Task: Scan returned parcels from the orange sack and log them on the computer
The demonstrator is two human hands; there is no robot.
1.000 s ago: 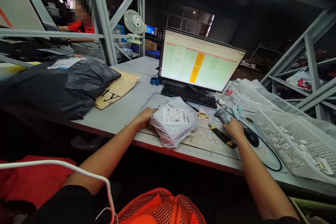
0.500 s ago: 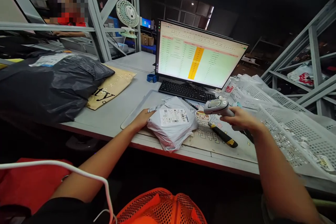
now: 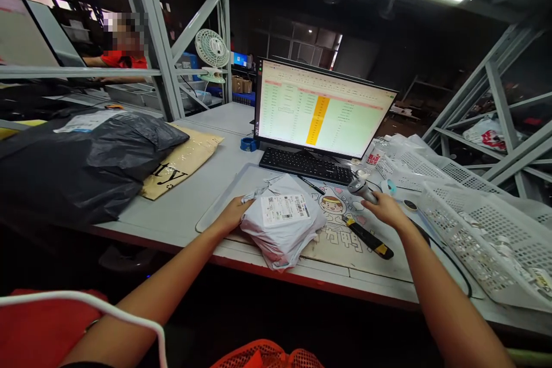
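Note:
A white plastic mailer parcel (image 3: 282, 241) with a printed shipping label on top lies at the table's front edge. My left hand (image 3: 233, 214) grips the parcel's left corner, with some fingers hidden by the plastic. In my right hand (image 3: 384, 210) is a grey barcode scanner (image 3: 360, 187), my fingers wrapped round its handle near the mat. A black and yellow utility knife (image 3: 368, 237) lies on the printed mat (image 3: 328, 256) between the parcel and my right forearm. Behind the parcel rests a black pen (image 3: 311, 184).
A monitor (image 3: 323, 109) and black keyboard (image 3: 305, 165) stand at the back. Black bagged parcel (image 3: 86, 167) and yellow mailer (image 3: 183, 164) lie at left, white perforated baskets (image 3: 487, 241) at right. A co-worker (image 3: 126, 49) sits beyond the metal frame.
My right hand has lowered the scanner toward the mat and turned it, its head now pointing away. My left hand keeps its hold on the parcel. The view has tilted up slightly.

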